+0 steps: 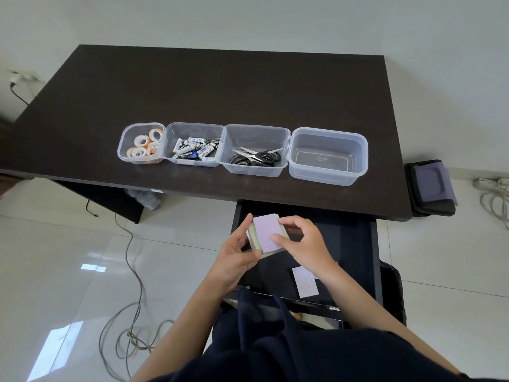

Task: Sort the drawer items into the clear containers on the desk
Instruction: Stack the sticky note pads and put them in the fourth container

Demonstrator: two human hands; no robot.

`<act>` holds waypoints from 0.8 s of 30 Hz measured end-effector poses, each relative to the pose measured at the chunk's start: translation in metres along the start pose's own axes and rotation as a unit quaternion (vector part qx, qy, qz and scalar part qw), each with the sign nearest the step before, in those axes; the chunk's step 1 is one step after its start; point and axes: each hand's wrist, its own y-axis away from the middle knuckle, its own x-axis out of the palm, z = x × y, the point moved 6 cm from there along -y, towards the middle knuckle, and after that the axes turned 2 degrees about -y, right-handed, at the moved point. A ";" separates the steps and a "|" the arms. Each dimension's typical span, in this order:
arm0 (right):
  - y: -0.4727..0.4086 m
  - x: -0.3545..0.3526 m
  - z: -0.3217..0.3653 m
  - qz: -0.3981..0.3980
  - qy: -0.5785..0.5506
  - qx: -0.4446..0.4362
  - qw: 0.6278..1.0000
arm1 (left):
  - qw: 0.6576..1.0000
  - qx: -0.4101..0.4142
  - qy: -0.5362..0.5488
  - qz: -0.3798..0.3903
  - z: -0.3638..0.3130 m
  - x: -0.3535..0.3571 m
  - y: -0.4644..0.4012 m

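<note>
Both hands hold a stack of small lilac notepads above the open dark drawer. My left hand grips the stack's left side from below. My right hand pinches its right edge, thumb on top. One more lilac notepad lies flat in the drawer, partly under my right forearm. Four clear containers stand in a row on the desk: tape rolls on the left, then batteries, scissors, and an empty container at the right.
The dark desk runs back to a white wall. Cables trail over the tiled floor at the left. A dark bag sits beside the desk's right end, with coiled cord behind it. My dark clothing fills the bottom.
</note>
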 end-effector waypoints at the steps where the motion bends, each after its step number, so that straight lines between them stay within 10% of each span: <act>1: 0.002 0.002 -0.002 0.009 -0.022 0.008 1.000 | 1.000 0.000 -0.001 0.002 0.000 0.000 0.000; 24: 0.011 0.007 -0.035 0.019 -0.108 0.034 0.993 | 0.990 -0.022 -0.056 -0.130 0.008 -0.001 0.007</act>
